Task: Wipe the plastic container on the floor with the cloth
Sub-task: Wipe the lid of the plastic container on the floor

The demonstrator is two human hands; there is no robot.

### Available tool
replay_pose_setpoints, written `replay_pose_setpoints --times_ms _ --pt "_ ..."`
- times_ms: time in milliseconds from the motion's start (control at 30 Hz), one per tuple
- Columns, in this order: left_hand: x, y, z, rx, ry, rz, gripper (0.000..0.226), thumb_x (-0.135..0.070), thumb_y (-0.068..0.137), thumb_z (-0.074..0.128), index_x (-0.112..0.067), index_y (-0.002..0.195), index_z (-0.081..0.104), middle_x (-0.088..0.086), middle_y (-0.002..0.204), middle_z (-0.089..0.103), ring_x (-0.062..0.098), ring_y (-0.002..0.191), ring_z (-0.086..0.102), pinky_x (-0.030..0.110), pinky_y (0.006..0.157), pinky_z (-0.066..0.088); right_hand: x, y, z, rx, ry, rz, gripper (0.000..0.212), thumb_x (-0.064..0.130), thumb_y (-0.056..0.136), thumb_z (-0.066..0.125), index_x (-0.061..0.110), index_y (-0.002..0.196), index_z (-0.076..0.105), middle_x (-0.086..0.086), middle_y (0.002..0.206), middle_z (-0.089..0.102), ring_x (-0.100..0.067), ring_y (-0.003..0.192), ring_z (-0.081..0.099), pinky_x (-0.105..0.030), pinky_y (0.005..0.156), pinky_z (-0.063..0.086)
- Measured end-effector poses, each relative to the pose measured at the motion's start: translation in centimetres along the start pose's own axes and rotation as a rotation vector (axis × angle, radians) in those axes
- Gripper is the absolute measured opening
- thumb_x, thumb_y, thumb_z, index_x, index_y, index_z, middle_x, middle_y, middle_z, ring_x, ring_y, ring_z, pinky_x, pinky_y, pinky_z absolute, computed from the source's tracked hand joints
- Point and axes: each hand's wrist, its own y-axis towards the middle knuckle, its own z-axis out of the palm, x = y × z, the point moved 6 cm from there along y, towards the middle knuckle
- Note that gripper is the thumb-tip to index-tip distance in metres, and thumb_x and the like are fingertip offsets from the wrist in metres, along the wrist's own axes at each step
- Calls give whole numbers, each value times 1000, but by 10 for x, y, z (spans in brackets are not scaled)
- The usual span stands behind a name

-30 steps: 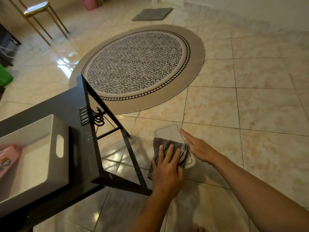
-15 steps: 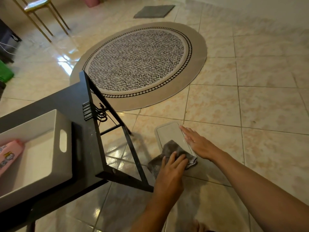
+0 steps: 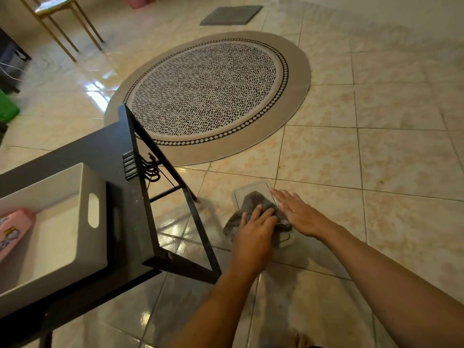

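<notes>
A flat, pale plastic container point(image 3: 253, 189) with rounded corners lies on the tiled floor, just right of the black table's leg. A crumpled grey cloth point(image 3: 253, 200) covers most of its middle. My left hand point(image 3: 253, 234) presses down on the near part of the cloth, fingers curled into it. My right hand point(image 3: 298, 214) lies flat with fingers stretched out along the container's right edge, holding it against the floor. The container's near end is partly hidden under the cloth and both hands.
A black metal-framed table point(image 3: 120, 156) stands at the left, its leg point(image 3: 198, 222) close to my left hand; a white bin point(image 3: 50, 237) with a pink bottle point(image 3: 12, 229) sits on it. A round patterned rug point(image 3: 208, 94) lies beyond. A grey mat point(image 3: 231, 15) and stool point(image 3: 55, 11) are far back.
My left hand pulled the cloth toward me over the container, then pushed it back up across the middle. My right hand stayed flat on the right edge.
</notes>
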Motion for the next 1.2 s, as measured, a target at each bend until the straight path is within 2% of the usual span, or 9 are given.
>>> replay_pose_setpoints --times_ms 133,300,467,633,767,867,1000,1100,1200 --pt "8 -18 1 -50 -17 -67 48 -21 92 56 -24 138 44 0 154 33 22 146 12 47 116 4 3 -2 1 1 -27 -7 47 44 106 16 54 150 2 10 166 1 -23 153 -5 -59 120 8" --pt "0 7 1 -38 3 -13 50 -21 89 63 -22 137 47 1 153 36 23 146 14 54 117 12 -1 1 2 -5 -22 -1 46 47 105 14 57 148 1 12 166 -1 -22 153 -6 -58 120 6" --pt "27 11 -12 -90 -28 -227 45 -19 95 53 -21 138 44 3 156 29 25 146 10 46 114 1 3 2 0 5 -70 -3 48 46 105 15 53 151 1 13 166 -2 -21 153 -6 -59 119 5" --pt "2 -9 5 -101 -4 -112 50 -20 92 59 -20 140 43 3 154 33 25 145 12 47 112 0 3 6 -2 16 -63 -20 48 47 105 16 52 151 3 14 165 -3 -20 153 -8 -59 119 3" --pt "12 -7 6 -106 -17 -84 51 -17 91 61 -20 139 44 3 152 35 23 144 12 53 115 6 20 21 -18 -18 -109 -92 48 37 107 24 40 155 17 14 166 1 -19 153 -5 -54 121 11" --pt "15 -14 6 -92 13 -12 57 -18 85 69 -20 137 46 3 150 39 25 143 16 54 113 11 44 40 -26 11 -126 -151 49 30 107 33 35 154 24 10 166 8 -21 153 2 -49 121 15" --pt "17 -14 5 -89 23 28 56 -20 87 66 -21 138 45 3 151 38 25 144 15 53 114 11 70 64 -31 65 -240 -215 52 29 102 49 38 151 33 0 159 34 -25 145 33 -39 114 30" --pt "19 -13 3 -92 12 37 50 -17 88 63 -20 136 48 4 149 40 26 144 18 52 113 11 75 76 -30 77 -292 -212 49 32 99 54 41 145 43 -5 145 53 -28 132 48 -36 101 39" --pt "20 -11 2 -103 25 35 51 -13 87 65 -19 134 50 5 147 43 29 143 22 55 112 15 71 78 -30 80 -332 -208 44 34 100 52 39 143 47 -5 114 51 -27 113 52 -31 86 37"
